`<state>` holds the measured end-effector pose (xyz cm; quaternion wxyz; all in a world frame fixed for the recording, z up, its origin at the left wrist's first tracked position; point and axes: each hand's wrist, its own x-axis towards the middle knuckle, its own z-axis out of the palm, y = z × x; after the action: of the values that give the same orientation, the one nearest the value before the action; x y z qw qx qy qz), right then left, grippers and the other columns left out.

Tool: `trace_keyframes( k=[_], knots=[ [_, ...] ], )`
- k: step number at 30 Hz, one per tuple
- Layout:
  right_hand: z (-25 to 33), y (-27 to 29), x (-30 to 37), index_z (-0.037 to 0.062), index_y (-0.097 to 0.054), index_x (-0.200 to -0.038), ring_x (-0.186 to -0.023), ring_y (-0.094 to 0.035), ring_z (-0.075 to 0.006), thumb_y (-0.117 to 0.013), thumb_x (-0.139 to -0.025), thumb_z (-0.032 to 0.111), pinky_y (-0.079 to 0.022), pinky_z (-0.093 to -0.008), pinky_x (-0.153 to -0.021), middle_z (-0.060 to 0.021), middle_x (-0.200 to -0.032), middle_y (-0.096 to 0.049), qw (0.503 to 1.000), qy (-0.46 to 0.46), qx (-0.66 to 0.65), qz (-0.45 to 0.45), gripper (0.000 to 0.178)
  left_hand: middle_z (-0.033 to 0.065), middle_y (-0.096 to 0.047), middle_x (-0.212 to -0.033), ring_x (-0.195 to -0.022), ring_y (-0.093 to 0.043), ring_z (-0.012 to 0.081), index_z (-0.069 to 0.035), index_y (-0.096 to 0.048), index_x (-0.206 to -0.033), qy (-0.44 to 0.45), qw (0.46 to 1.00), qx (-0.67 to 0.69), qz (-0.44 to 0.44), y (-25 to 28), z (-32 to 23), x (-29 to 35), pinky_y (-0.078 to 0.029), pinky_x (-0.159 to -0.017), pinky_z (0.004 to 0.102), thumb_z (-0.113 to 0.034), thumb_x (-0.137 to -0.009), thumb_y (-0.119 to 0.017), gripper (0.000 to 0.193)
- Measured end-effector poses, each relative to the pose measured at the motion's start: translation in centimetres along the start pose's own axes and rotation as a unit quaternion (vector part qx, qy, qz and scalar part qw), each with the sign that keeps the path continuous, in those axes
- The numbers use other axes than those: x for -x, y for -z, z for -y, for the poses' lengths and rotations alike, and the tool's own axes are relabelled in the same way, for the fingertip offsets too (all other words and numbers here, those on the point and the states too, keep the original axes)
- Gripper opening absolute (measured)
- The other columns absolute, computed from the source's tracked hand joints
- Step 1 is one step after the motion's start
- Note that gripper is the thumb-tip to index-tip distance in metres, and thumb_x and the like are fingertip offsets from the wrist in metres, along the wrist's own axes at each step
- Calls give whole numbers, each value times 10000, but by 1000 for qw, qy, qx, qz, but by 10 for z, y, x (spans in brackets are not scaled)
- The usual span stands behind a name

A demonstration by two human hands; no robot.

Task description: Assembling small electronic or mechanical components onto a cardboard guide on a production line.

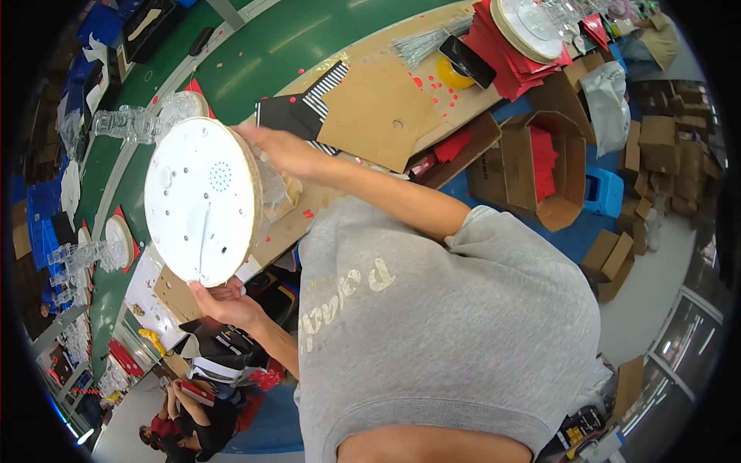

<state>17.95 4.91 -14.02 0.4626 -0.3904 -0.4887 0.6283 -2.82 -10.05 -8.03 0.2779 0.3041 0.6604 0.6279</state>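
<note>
Tilted up in front of me is a round white disc (pixel 197 224) with a pale, wood-coloured rim. Its flat face carries several small holes or screws, a ring-like cluster of blue dots and a thin straight line. My left hand (pixel 225 302) is closed on its lower edge, the thumb at the rim. At the upper right edge, my right hand (pixel 270 148) grips the rim, slightly blurred and with its fingers partly hidden. Part of a clear, glass-like piece (pixel 274 189) shows behind the disc; I cannot tell whether it is attached.
Brown board sheets (pixel 378 112) and black-and-white striped pieces lie on the bench to the right. Beyond them are a phone (pixel 467 62), yellow tape and red sheets (pixel 502 46). An open carton (pixel 532 170) stands below. Similar discs with clear columns (pixel 116 243) line the green conveyor; co-workers (pixel 193 420) sit at lower left.
</note>
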Motion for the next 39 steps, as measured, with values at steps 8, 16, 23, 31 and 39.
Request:
trace_keyframes(
  k=[8, 16, 23, 31, 39],
  knots=[
    [-123, 109, 83, 149, -324, -1596, -1502, -196, -510, -736, -859, 494, -348, -685, -1083, -257, -1653, -217, 737, -115, 660, -88, 912, 183, -687, -1166, -689, -662, 150, 0, -456, -1489, -54, 997, -9, -54, -31, -15, 0, -338, -418, 189, -406, -1050, -438, 598],
    [-160, 141, 88, 95, -382, -1558, -1279, -553, -478, -676, -899, 366, -567, -529, -861, -318, -1423, -524, 646, 64, 758, -64, 771, 134, -608, -1358, -901, -687, 155, -108, -344, -1595, -26, 1000, -1, 15, -31, -21, -12, -394, -461, 181, -368, -1066, -437, 597],
    [77, 152, 48, 112, -676, -1190, -876, -640, -335, -652, -876, 106, -543, -460, -762, -155, -965, -663, 591, 202, 755, -199, 315, 17, -617, -1105, -734, -471, 35, -100, -372, -1593, -65, 994, -84, -2, -20, -21, -6, -349, -512, 182, -260, -1095, -398, 524],
    [198, 107, 11, -27, -710, -1201, -906, -724, -189, -664, -938, -13, -577, -324, -824, -128, -1157, -732, 742, 448, 463, -185, 267, -28, -557, -803, -575, -387, 24, -78, -356, -1597, -36, 999, 28, 27, -26, -27, -1, -294, -493, 175, -230, -1092, -408, 530],
    [115, 31, -10, 111, -771, -1175, -1140, -687, -314, -605, -739, -149, -554, -374, -962, -99, -1236, -733, 783, 443, 419, 119, 534, 14, -564, -714, -505, -415, 60, -3, -518, -1410, 14, 982, 188, 8, -23, -6, -5, -288, -452, 230, -425, -1105, -331, 553]
  ],
)
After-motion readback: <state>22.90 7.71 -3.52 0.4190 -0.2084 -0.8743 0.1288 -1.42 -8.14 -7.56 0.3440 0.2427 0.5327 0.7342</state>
